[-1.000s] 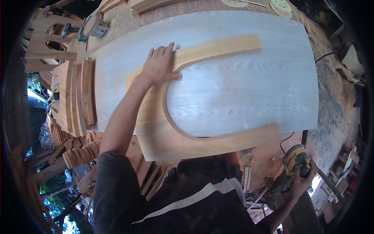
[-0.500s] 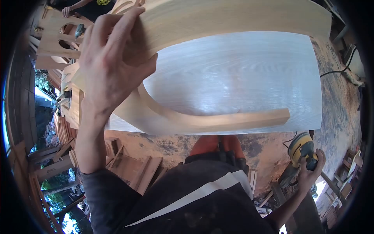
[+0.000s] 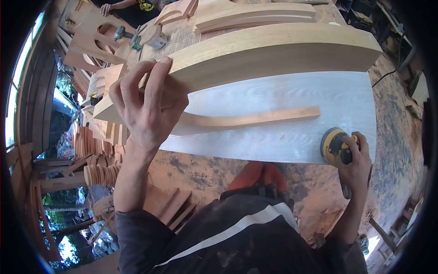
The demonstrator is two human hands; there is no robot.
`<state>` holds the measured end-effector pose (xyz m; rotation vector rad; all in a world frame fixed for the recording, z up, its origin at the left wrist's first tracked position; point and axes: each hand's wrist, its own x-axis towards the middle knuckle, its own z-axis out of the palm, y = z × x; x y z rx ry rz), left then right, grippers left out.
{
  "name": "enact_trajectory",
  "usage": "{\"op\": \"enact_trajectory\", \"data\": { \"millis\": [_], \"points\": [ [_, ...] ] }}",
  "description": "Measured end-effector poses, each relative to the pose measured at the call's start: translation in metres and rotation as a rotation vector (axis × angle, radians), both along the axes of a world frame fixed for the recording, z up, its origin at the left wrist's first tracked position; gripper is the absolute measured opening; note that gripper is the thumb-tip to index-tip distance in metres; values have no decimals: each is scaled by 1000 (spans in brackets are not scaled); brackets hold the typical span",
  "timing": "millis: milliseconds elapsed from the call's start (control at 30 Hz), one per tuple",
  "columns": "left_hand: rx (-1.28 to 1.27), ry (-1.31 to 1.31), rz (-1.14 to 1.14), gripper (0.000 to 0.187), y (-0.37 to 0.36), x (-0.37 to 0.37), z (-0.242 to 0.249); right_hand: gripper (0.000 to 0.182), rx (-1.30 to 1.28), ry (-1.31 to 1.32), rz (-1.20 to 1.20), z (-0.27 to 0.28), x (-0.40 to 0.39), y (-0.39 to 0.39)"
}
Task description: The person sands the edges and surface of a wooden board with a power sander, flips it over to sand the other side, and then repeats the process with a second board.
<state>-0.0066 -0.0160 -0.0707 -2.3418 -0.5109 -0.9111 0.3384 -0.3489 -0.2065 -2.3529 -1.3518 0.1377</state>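
A curved wooden piece (image 3: 278,52) is tilted up over the pale board (image 3: 255,93). My left hand (image 3: 153,105) has its fingers wrapped over the piece's edge toward its left end. A narrower curved arm of wood (image 3: 255,119) extends across the board below it; its join to the rest is hidden behind my left hand. At the board's right front corner, my right hand (image 3: 356,157) grips a yellow and black sander (image 3: 334,145), which is tipped on its side.
Behind stand a white bucket (image 3: 156,39), a drill (image 3: 122,33) and stacked curved wood pieces (image 3: 255,16). Another person's hand (image 3: 106,9) shows at the top left. Wood stacks (image 3: 91,141) lie left; a black cable (image 3: 390,73) hangs at the right.
The curved wood has tilted and shifted, with my left hand moving down and right. My right hand has raised the sander from beside the board to its front right corner.
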Motion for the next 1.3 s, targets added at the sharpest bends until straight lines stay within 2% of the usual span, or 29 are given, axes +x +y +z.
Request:
{"op": "enact_trajectory", "data": {
  "millis": [100,167,200,267,300,433,600,667,733,767,800,1200,1300],
  "points": [
    [-8,9,3,81,-13,-10,0,59,-104,-9,23,-7,1,15],
    [-71,105,146,104,-27,-19,4,60,-125,-94,85,-10,5,23],
    [-70,109,149,104,-29,-23,1,60,-124,-90,88,-10,6,27],
    [-16,23,153,115,-29,-35,-13,60,-138,-127,94,-9,8,33],
    [-27,65,223,124,-31,-43,-17,60,-133,-128,94,-7,8,34],
    [28,-10,290,130,-32,-52,-41,61,-174,-101,99,-5,8,38],
    [46,-93,329,128,-31,-57,-69,63,-141,-118,89,-7,8,37],
    [73,-110,455,130,-32,-50,-77,64,-148,-117,87,-11,11,37],
    [150,-148,448,129,-30,-48,-85,64,-116,-124,91,-9,10,39],
    [133,-205,414,121,-28,-50,-95,64,-132,-118,83,-9,9,37],
    [153,-219,423,121,-28,-51,-102,64,-110,-130,92,-9,10,37],
    [13,-291,558,125,-41,-53,-140,62,-69,-73,104,-11,13,36],
    [-31,-313,496,122,-50,-54,-135,61,-80,-73,116,-11,12,37]
  ]
}}
